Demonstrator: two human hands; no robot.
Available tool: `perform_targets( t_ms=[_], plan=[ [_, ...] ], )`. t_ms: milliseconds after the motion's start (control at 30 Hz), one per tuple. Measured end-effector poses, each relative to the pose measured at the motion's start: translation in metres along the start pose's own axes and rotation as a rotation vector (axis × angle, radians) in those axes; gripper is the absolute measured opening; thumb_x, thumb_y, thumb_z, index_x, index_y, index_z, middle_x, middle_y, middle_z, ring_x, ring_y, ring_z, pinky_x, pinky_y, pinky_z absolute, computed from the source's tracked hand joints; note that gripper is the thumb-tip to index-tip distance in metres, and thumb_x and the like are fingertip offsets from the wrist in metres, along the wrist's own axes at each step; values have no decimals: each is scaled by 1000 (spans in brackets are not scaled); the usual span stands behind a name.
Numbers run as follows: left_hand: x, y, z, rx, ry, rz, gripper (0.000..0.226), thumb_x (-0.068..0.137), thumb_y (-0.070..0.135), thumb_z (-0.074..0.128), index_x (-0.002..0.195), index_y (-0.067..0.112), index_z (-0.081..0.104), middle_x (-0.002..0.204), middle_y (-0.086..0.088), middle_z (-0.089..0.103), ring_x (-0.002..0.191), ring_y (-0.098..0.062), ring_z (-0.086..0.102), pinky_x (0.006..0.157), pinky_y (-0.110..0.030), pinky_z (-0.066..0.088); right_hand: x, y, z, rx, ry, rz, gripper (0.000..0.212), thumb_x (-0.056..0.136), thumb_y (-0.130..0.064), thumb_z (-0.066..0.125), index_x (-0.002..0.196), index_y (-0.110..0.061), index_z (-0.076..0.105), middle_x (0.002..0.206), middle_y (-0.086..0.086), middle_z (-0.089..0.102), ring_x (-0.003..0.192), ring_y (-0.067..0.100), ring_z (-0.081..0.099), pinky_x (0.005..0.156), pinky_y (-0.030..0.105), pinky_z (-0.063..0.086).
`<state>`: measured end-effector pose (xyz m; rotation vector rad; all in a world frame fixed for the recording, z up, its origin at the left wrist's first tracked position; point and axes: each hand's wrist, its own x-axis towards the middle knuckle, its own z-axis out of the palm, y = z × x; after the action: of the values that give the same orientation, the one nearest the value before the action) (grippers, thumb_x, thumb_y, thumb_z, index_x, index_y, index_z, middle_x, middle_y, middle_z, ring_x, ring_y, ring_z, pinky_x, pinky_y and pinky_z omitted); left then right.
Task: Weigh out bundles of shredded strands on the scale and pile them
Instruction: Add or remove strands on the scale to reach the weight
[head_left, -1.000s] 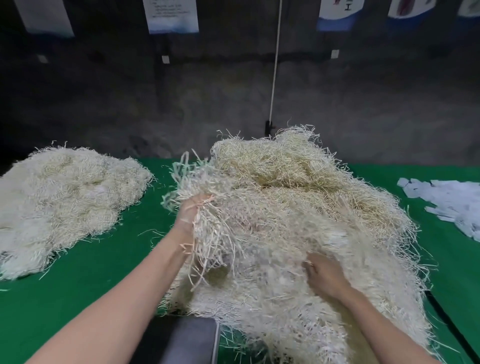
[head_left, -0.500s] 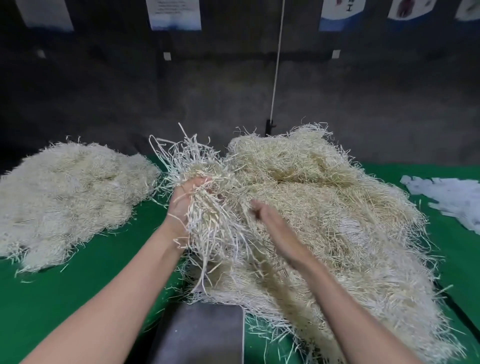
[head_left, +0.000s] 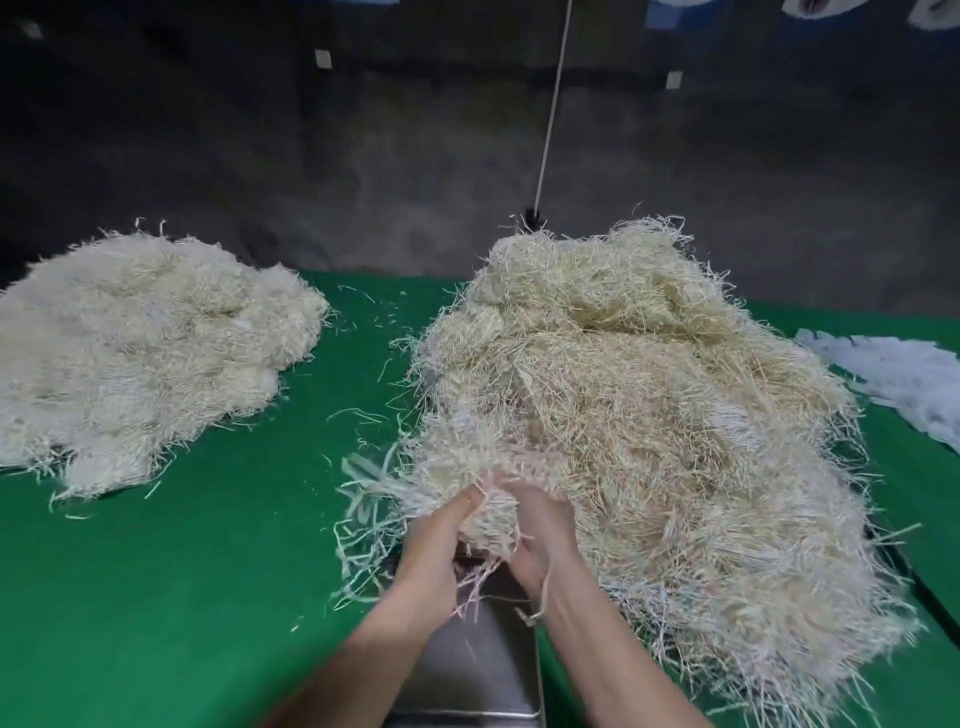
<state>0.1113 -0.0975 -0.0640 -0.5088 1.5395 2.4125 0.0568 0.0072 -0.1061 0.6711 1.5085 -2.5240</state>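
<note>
A big heap of pale shredded strands (head_left: 649, 395) covers the right half of the green table (head_left: 182, 571). At its near left edge my left hand (head_left: 436, 545) and my right hand (head_left: 540, 535) grip one bundle of strands (head_left: 488, 514) between them, fingers curled into it. The bundle hangs just above the steel scale pan (head_left: 483, 670), which sits at the table's near edge between my forearms. A second, flatter pile of strands (head_left: 140, 353) lies at the far left.
White paper scraps (head_left: 904, 379) lie at the right edge of the table. A dark wall stands behind, with a white cord (head_left: 550, 114) hanging down it. Loose strands are scattered on the green cloth between the two piles.
Both hands have come down and toward me, closing together on one bundle over the scale pan. Before, the left hand held strands up high and the right was reaching into the heap.
</note>
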Motion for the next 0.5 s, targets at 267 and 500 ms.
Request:
perform_targets(
  t_ms=[267, 500],
  plan=[
    [-9, 27, -55, 122, -104, 234, 96, 63, 54, 68, 142, 56, 14, 155, 14, 14, 131, -14, 31, 104, -59, 30, -40, -13, -6, -487, 186, -314, 86, 87, -7, 59, 150, -20, 3, 157, 3, 11, 114, 19, 49, 102, 37, 37],
    [23, 2, -33, 950, -192, 280, 58, 100, 50, 19, 147, 18, 30, 151, -3, 34, 121, -2, 37, 93, -10, 24, -51, 9, 19, -617, -3, -184, 91, 84, -20, 64, 150, -19, 1, 157, 7, 11, 141, 27, 19, 113, 48, 25]
  ],
)
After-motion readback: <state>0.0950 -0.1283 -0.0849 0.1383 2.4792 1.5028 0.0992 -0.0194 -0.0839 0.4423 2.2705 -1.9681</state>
